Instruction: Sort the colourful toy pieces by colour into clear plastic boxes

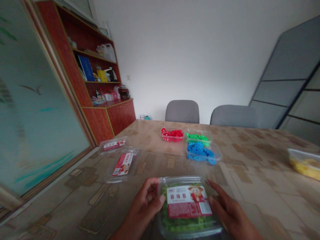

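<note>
Right between my hands, over the near table (155, 165), sat the lidded clear plastic box (185, 179) of green pcs (186, 223), label's (189, 201) long side L–R. L hand (151, 203) & R hand (226, 206), part-curled, gripped opp. sides, thumbs on top; neither nearer.

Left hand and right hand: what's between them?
In the head view, a labelled container of green pieces sits between left hand and right hand, touching both.

A pale wall (195, 60) is rising behind the far edge of the tabletop (240, 146) — two grey chairs (182, 111) are standing there. A red-brown cabinet (122, 115) is flanking the far left corner; frosted glass (47, 123) is lining the left edge.
</note>
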The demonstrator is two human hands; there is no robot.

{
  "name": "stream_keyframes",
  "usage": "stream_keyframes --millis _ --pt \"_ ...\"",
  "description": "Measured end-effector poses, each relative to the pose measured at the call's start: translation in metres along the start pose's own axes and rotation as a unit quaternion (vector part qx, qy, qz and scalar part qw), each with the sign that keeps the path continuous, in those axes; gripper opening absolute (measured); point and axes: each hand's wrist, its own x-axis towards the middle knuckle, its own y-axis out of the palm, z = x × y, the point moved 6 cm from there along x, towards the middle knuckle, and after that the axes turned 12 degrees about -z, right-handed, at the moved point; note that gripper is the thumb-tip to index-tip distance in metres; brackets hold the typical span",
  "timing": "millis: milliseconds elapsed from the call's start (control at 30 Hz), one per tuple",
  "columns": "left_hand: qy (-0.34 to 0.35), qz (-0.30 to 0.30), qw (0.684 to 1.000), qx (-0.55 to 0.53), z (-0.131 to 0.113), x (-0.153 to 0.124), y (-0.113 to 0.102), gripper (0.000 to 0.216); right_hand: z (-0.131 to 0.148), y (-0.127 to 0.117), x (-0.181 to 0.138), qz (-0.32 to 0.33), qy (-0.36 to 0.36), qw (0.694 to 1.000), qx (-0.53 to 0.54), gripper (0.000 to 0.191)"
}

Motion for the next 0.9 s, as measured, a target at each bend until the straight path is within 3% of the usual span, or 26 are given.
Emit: stream_keyframes --millis 100,267,367,467,567,667,900 --pt "-0.039 -0.019 0.999 -0.029 -0.001 0.005 0.001 0.040 -0.006 0.001 0.000 -0.007 -0.003 1.000 -0.007 0.067" --pt "-0.068 -0.015 0.997 -0.033 -0.006 0.011 0.003 0.031 -0.001 -0.004 0.005 0.059 -0.041 0.993 -0.096 0.065" --pt "-0.077 -0.011 0.996 -0.044 -0.008 0.011 0.003 0.032 0.015 -0.016 0.011 0.014 -0.133 0.965 -0.224 0.055" --pt "-0.083 -0.006 0.995 -0.052 -0.008 0.010 0.004 0.031 0.039 -0.017 0.013 -0.030 -0.247 0.919 -0.307 0.054" --pt "-0.084 0.008 0.995 -0.053 -0.007 0.007 0.009 0.029 0.063 0.004 0.010 0.033 -0.332 0.883 -0.330 0.051" --pt "-0.083 0.016 0.994 -0.069 -0.006 0.006 0.015 0.028 0.085 0.031 0.004 0.129 -0.367 0.860 -0.330 0.060" --pt "-0.068 0.017 0.994 -0.088 -0.002 0.006 0.021 0.034 0.101 0.046 0.000 0.218 -0.308 0.868 -0.324 0.073"
